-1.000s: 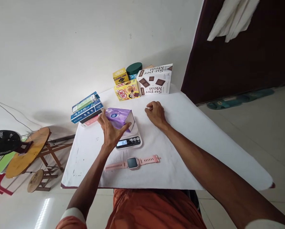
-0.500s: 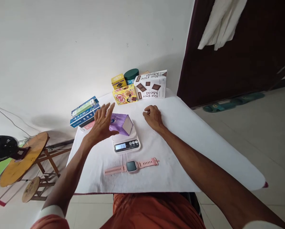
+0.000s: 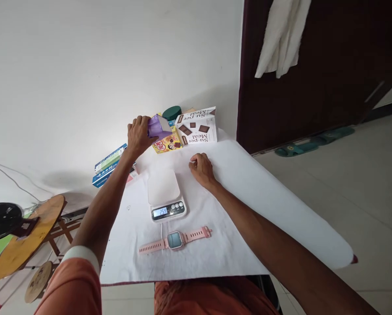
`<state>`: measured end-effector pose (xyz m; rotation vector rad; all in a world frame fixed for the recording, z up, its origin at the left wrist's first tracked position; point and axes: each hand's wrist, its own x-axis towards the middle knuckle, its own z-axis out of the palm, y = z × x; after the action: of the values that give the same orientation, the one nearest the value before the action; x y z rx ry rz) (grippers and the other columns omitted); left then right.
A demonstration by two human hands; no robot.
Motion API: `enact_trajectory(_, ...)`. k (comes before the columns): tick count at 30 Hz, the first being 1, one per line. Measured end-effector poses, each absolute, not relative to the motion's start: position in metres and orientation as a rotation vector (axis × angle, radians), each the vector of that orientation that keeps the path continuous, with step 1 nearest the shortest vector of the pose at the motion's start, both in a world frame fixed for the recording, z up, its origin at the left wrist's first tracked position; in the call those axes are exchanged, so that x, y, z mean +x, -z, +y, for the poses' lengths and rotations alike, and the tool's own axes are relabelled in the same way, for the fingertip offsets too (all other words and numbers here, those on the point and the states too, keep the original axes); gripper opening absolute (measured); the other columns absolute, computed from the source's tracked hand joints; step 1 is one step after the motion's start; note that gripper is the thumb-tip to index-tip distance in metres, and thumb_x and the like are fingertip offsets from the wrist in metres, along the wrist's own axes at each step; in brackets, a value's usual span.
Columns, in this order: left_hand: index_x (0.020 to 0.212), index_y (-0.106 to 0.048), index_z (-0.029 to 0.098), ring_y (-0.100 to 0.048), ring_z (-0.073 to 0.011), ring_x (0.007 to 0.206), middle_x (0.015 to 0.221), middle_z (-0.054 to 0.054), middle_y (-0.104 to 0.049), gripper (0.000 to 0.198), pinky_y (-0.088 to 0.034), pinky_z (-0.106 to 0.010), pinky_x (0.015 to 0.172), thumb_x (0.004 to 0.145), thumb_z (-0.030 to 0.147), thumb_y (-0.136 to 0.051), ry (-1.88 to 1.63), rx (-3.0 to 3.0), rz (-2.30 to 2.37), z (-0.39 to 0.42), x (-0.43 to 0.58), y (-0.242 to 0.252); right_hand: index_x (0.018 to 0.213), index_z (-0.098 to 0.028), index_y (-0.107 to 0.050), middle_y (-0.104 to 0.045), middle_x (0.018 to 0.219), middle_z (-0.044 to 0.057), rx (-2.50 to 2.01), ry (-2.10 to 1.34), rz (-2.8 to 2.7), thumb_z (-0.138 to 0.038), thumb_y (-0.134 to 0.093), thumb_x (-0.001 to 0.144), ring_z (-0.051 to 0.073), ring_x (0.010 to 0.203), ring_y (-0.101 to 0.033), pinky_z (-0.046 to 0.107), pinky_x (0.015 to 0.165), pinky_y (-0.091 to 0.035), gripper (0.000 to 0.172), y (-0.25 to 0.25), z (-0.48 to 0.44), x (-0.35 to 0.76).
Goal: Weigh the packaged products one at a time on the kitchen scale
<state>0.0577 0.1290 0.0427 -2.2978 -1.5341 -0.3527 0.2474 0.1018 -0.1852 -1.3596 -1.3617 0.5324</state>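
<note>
My left hand [image 3: 138, 136] is closed around a purple tissue pack [image 3: 159, 127] with a whitish end. It holds the pack up in front of a yellow snack box [image 3: 166, 142] and partly hides that box. Nearer to me stands a white digital scale [image 3: 165, 188], its plate bare and its lit display reading about 254. My right hand [image 3: 203, 169] rests on the cloth right of the scale, fingers curled in, with nothing visible in it. In front of the scale lies a pink-strapped smartwatch [image 3: 175, 239], stretched out flat.
A white Su-per Meal box [image 3: 197, 128] and a green-lidded tub [image 3: 172, 113] stand at the back against the wall. Blue boxes [image 3: 109, 164] are stacked at the left edge of the white-clothed table [image 3: 222, 249]. A black fan [image 3: 4, 221] sits on a wooden stool at left.
My left hand has gripped the purple tissue pack, lifted it off the scale and carried it toward the back boxes. The display changed from about 336. My right hand keeps its place.
</note>
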Motion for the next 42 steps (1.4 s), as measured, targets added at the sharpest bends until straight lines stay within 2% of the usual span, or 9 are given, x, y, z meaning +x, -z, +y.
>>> enact_trajectory(7,0.135,-0.054,0.016,-0.048,-0.0426,0.135,0.141,-0.023,-0.056,0.05,-0.035,-0.053,0.112,0.094,0.043,-0.065,0.448,-2.173,-1.576,0.179,0.099,-0.002,0.083,-0.026,-0.05,-0.058,0.093,0.004,-1.341,-0.513,-1.376,-0.015,-0.055,0.08,0.021,0.075,-0.057,0.04,0.084,-0.05,0.012,0.187,0.102,0.247)
enact_trajectory(11,0.146,-0.049,0.015,-0.044,-0.0432,0.141,0.154,-0.024,-0.05,0.06,-0.033,-0.053,0.113,0.094,0.042,-0.061,0.46,-2.169,-1.559,0.18,0.103,0.017,0.083,-0.025,-0.051,-0.059,0.094,0.005,-1.337,-0.524,-1.388,-0.014,-0.054,0.082,0.021,0.077,-0.058,0.039,0.082,-0.05,0.012,0.189,0.103,0.246)
enact_trajectory(14,0.151,-0.045,0.015,-0.042,-0.0436,0.143,0.158,-0.024,-0.047,0.066,-0.032,-0.054,0.114,0.091,0.035,-0.062,0.411,-2.224,-1.529,0.177,0.1,0.023,0.082,-0.026,-0.051,-0.059,0.094,0.005,-1.334,-0.532,-1.395,-0.013,-0.055,0.083,0.022,0.081,-0.059,0.039,0.083,-0.05,0.013,0.189,0.103,0.246)
enact_trajectory(18,0.146,-0.05,0.017,-0.046,-0.0425,0.138,0.146,-0.021,-0.057,0.064,-0.031,-0.054,0.113,0.085,0.024,-0.064,0.348,-2.256,-1.507,0.169,0.095,0.018,0.081,-0.026,-0.05,-0.058,0.094,0.006,-1.339,-0.535,-1.409,-0.011,-0.054,0.083,0.022,0.082,-0.059,0.039,0.084,-0.05,0.015,0.187,0.102,0.247)
enact_trajectory(23,0.136,-0.055,0.02,-0.047,-0.0436,0.133,0.136,-0.019,-0.059,0.058,-0.031,-0.055,0.114,0.084,0.035,-0.075,0.363,-2.27,-1.501,0.157,0.091,-0.002,0.08,-0.026,-0.05,-0.059,0.094,0.005,-1.34,-0.532,-1.408,-0.011,-0.054,0.082,0.022,0.08,-0.059,0.039,0.083,-0.05,0.016,0.184,0.101,0.247)
enact_trajectory(31,0.125,-0.059,0.02,-0.053,-0.0416,0.132,0.135,-0.018,-0.064,0.053,-0.038,-0.054,0.109,0.081,0.039,-0.082,-0.054,-2.416,-1.684,0.178,0.089,0.004,0.08,-0.025,-0.051,-0.059,0.093,0.006,-1.349,-0.534,-1.433,-0.013,-0.054,0.084,0.021,0.08,-0.06,0.038,0.084,-0.049,0.014,0.183,0.099,0.249)
enact_trajectory(34,0.119,-0.058,0.021,-0.057,-0.0387,0.128,0.133,-0.016,-0.066,0.048,-0.043,-0.051,0.106,0.082,0.04,-0.081,0.063,-2.512,-1.858,0.189,0.089,0.017,0.08,-0.024,-0.052,-0.06,0.094,0.005,-1.351,-0.542,-1.447,-0.014,-0.053,0.085,0.02,0.08,-0.06,0.037,0.085,-0.049,0.012,0.183,0.098,0.25)
enact_trajectory(37,0.113,-0.057,0.02,-0.064,-0.0309,0.112,0.124,-0.012,-0.069,0.042,-0.051,-0.043,0.094,0.084,0.042,-0.079,0.291,-2.624,-1.996,0.194,0.078,0.028,0.081,-0.024,-0.054,-0.06,0.095,0.005,-1.374,-0.566,-1.438,-0.015,-0.053,0.085,0.019,0.08,-0.06,0.036,0.085,-0.048,0.01,0.184,0.099,0.249)
enact_trajectory(42,0.117,-0.053,0.021,-0.067,-0.0232,0.1,0.116,-0.006,-0.07,0.057,-0.056,-0.036,0.084,0.072,0.033,-0.086,1.144,-2.759,-2.219,0.197,0.048,0.049,0.08,-0.024,-0.055,-0.061,0.094,0.005,-1.38,-0.551,-1.451,-0.014,-0.053,0.086,0.02,0.082,-0.06,0.035,0.083,-0.047,0.011,0.185,0.1,0.247)
